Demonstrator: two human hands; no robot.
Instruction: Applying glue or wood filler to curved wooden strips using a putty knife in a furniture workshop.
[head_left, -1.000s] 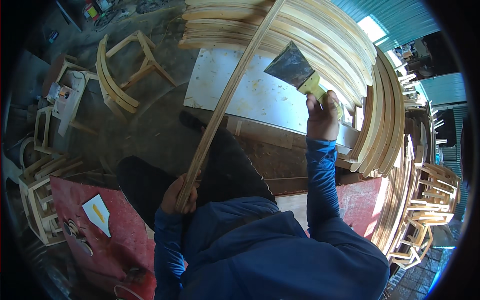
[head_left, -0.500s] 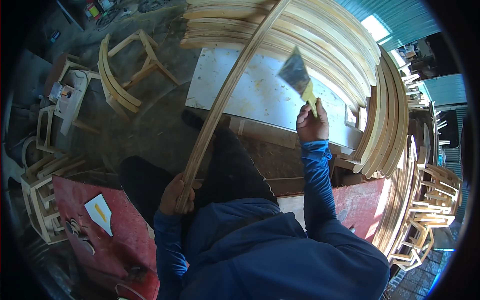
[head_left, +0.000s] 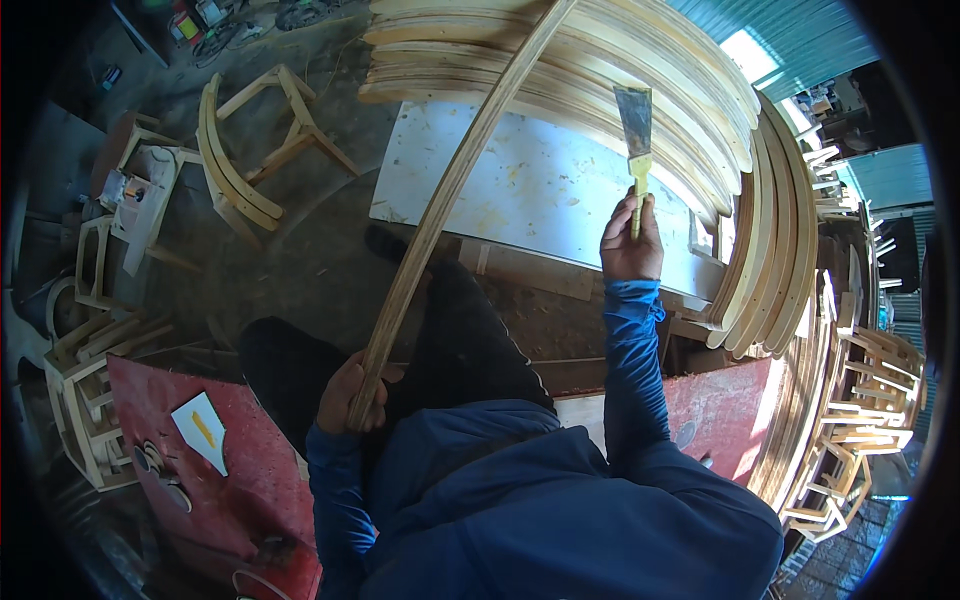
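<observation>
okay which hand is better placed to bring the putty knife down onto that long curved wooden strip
Right, probably. The right hand grips the putty knife by its yellow handle, blade up, just right of the curved wooden strip. The left hand is clamped around the strip's near end, steadying it.

Single head-worn fisheye view, looking steeply down over the wearer's blue-sleeved torso, close to both hands, white worktable (head_left: 520,190) ahead, workshop floor at left, edges curving toward the rim
</observation>
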